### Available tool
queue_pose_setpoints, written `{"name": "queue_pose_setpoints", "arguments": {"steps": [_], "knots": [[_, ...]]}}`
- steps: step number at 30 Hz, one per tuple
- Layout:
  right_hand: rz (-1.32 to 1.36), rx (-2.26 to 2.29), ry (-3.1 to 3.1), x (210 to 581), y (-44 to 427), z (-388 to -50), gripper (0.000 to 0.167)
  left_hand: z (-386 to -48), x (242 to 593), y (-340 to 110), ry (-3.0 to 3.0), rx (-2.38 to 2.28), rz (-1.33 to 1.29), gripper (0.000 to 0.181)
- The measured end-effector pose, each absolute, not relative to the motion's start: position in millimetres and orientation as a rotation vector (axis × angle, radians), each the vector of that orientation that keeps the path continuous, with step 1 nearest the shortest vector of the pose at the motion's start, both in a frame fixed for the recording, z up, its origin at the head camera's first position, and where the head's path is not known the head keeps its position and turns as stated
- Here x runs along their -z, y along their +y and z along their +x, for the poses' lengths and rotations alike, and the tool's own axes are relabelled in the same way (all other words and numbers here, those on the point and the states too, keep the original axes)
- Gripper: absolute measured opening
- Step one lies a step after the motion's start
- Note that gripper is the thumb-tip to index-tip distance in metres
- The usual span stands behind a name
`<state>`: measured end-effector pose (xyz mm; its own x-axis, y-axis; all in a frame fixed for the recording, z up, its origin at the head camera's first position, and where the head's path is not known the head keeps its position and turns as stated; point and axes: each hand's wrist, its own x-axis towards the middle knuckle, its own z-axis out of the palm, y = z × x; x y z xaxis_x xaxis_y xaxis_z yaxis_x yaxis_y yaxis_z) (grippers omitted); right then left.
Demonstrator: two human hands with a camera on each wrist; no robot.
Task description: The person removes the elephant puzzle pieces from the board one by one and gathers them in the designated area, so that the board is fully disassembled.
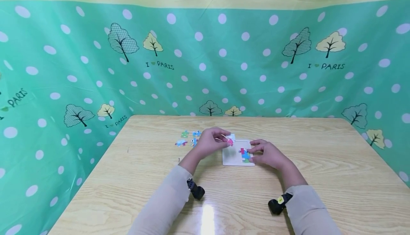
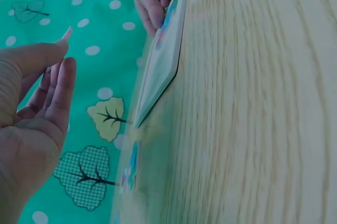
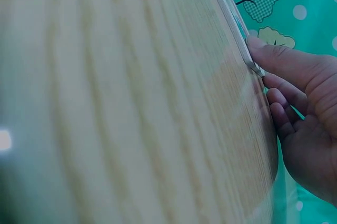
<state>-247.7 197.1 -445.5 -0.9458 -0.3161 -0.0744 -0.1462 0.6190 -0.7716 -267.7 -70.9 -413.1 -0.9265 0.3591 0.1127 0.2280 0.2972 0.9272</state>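
My left hand (image 1: 209, 141) pinches a pink and white jigsaw piece (image 1: 230, 141) between thumb and fingertips, raised over the left side of a white puzzle board (image 1: 231, 158). In the left wrist view that left hand (image 2: 39, 98) shows the piece edge-on at its fingertips. At the board's right edge, my right hand (image 1: 267, 153) holds the board, thumb near the front corner and fingers farther back. Joined pieces (image 1: 245, 154) in pink, blue and green lie on the board's right part, partly covered by the right fingers.
Left of the board several loose jigsaw pieces (image 1: 184, 134) lie on the wooden table (image 1: 153, 178); the left hand partly hides one. A green dotted curtain (image 1: 224, 64) hangs behind the table and along its sides.
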Motion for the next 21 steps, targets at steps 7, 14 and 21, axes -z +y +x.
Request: {"name": "queue_pose_setpoints", "arguments": {"steps": [7, 14, 21], "knots": [[-0.360, 1.229, 2.642, 446.2, 196.4, -248.4, 0.034, -261.8, 410.2, -82.5, 2.398, -1.751, 0.562, 0.033], [-0.345, 1.224, 2.648, 445.0, 194.9, -247.7, 0.034, -258.3, 407.8, -92.2, 2.382, -1.773, 0.558, 0.033], [-0.329, 1.216, 2.659, 445.0, 194.7, -247.5, 0.034, -254.1, 404.6, -103.1, 2.377, -1.797, 0.538, 0.034]]}}
